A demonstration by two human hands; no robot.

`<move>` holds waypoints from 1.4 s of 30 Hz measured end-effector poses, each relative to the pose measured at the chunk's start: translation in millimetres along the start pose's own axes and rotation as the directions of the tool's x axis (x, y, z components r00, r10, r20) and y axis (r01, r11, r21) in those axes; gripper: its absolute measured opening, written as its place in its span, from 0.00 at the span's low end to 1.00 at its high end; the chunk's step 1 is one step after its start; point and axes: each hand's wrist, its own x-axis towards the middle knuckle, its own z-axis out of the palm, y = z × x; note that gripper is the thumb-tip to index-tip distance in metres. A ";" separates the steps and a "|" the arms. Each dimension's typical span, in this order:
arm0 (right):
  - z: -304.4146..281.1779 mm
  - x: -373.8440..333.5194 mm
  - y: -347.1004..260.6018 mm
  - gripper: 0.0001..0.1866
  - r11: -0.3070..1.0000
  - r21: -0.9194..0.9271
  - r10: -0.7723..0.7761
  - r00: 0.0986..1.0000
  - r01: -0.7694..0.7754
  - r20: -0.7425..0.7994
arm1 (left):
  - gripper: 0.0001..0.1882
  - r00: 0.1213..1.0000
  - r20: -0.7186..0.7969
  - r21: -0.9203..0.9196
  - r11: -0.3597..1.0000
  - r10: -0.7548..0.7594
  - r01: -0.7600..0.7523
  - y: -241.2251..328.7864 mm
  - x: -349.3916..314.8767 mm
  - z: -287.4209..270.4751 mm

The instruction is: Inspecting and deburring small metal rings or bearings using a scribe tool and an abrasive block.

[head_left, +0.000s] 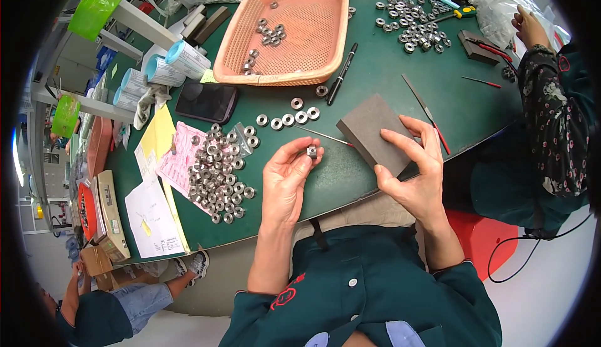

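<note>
Between the thumb and fingers of my left hand (289, 181) is a small metal ring (311, 152), pinched above the table's near edge. My right hand (416, 162) grips the right side of a thick grey-brown rectangular block (370, 128), which is tilted and just right of the ring. A thin metal rod tool (322, 135) with a red end lies partly hidden behind the block. Left of my left hand, a heap of metal rings (219, 181) spreads over a pink paper sheet (175, 162). A short row of loose rings (288, 119) lies beyond my hands.
An orange plastic basket (219, 75) with several rings stands at the back. A black pen (342, 75), a phone (206, 102) and a red-handled file (427, 106) lie around. More rings (407, 18) sit at far right, near a co-worker's hand (530, 28). Papers (150, 212) cover the left edge.
</note>
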 end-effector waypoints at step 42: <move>-0.2 1.1 1.8 0.24 1.000 -0.006 0.019 1.000 -0.019 0.006 | 0.09 0.970 0.145 -0.414 0.878 -0.195 0.239 0.0 2.0 -12.6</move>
